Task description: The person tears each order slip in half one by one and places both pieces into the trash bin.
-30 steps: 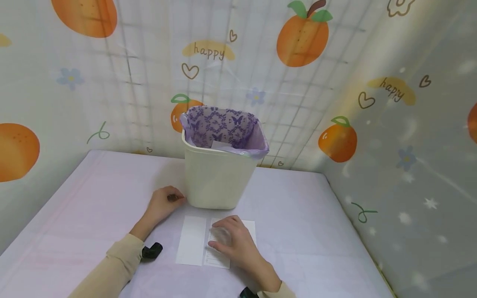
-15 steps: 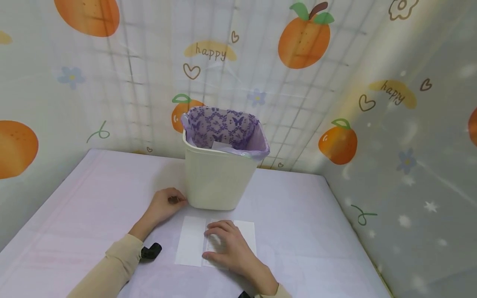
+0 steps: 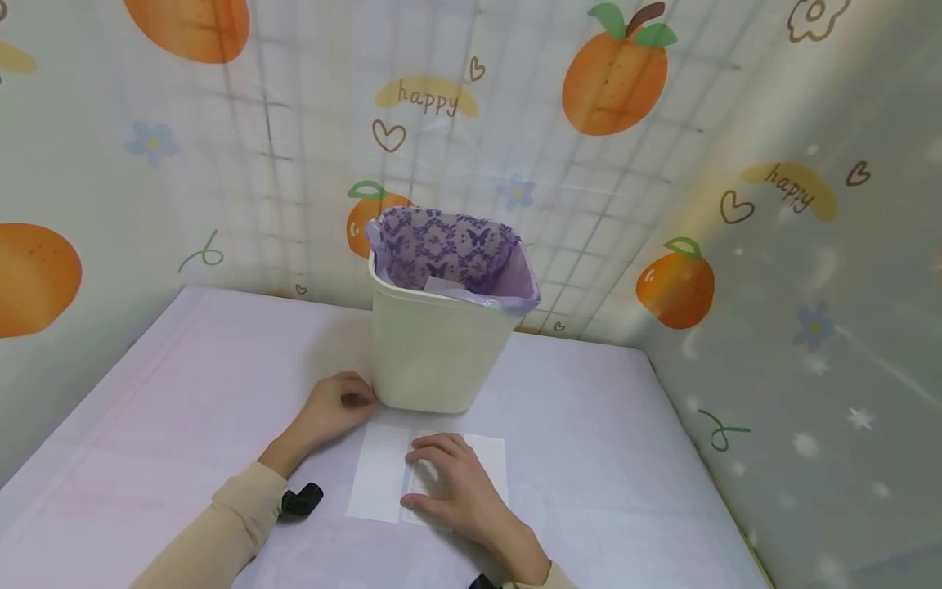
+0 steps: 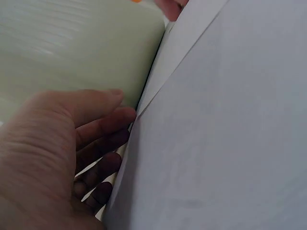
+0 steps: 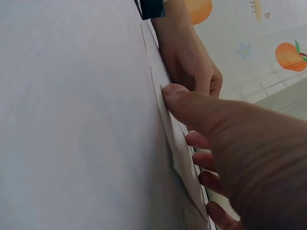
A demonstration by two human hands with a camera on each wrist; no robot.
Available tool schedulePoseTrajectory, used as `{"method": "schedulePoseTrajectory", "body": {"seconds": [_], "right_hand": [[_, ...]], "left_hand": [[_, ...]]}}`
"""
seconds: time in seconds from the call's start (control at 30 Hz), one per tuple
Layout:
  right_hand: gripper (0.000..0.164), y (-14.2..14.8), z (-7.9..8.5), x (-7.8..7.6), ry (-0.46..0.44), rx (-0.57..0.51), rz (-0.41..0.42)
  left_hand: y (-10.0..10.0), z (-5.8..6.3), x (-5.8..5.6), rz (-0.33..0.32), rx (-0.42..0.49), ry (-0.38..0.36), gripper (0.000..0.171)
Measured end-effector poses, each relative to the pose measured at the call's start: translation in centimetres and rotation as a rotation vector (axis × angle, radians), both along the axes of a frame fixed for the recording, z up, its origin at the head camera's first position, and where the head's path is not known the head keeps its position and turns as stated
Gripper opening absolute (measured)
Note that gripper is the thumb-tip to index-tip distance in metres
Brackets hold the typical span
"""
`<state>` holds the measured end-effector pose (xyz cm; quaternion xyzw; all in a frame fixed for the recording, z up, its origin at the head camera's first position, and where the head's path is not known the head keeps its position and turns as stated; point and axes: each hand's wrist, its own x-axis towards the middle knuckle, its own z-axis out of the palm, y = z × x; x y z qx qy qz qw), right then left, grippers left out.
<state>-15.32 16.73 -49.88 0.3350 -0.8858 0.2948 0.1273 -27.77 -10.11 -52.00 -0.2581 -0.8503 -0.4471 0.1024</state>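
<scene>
My left hand (image 3: 338,409) rests on the table beside the lower left corner of a cream waste bin (image 3: 434,352); its fingers are loosely bent and no object shows in them. Over several white paper sheets (image 3: 377,478) in front of the bin lies my right hand (image 3: 459,491), thumb and fingers spread, the tips touching the paper. Part of the middle sheet, which bears faint print, is hidden beneath it. In the right wrist view the thumb (image 5: 177,91) presses at the edge of the paper (image 5: 172,124).
A purple patterned bag (image 3: 441,241) lines the bin, with a white piece of paper (image 3: 443,285) inside. The table (image 3: 589,458) has a pale cloth, and a curtain printed with oranges (image 3: 614,78) hangs behind and at the sides.
My right hand has shifted slightly left and its fingertips have come down onto the middle sheet. The left hand stays by the bin. The head view has shifted a little.
</scene>
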Motion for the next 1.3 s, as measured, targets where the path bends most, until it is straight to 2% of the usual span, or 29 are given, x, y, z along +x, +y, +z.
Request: {"method": "schedulePoseTrajectory", "body": {"seconds": [0.17,0.3,0.43,0.53,0.67,0.8,0.93,1.07,1.3], "right_hand": [[0.051,0.3,0.0,0.3,-0.027,-0.012,-0.007],[0.051,0.3,0.0,0.4,0.03,-0.001,0.001],[0.052,0.3,0.1,0.2,0.071,0.01,0.005],[0.052,0.3,0.2,0.2,0.057,0.007,0.0],[0.051,0.2,0.2,0.2,0.054,0.007,0.001],[0.05,0.2,0.2,0.4,0.033,0.004,-0.005],[0.05,0.2,0.3,0.4,-0.011,0.005,-0.015],[0.05,0.2,0.3,0.4,-0.032,0.007,-0.02],[0.051,0.1,0.5,0.4,0.014,-0.01,-0.004]], "left_hand": [[0.5,-0.1,0.9,-0.037,-0.016,0.019,0.01],[0.7,0.2,2.0,-0.047,-0.012,-0.007,0.012],[0.7,0.5,2.8,-0.057,-0.04,-0.021,0.022],[0.8,0.9,3.1,-0.065,-0.095,0.025,0.032],[1.1,1.3,3.5,-0.068,-0.196,0.077,0.044],[1.3,1.7,3.8,-0.084,-0.242,0.038,0.05],[1.3,1.8,3.8,-0.092,-0.249,0.001,0.049],[1.3,1.6,3.7,-0.108,-0.247,-0.004,0.046],[1.3,1.5,3.6,-0.165,-0.204,-0.041,0.043]]}}
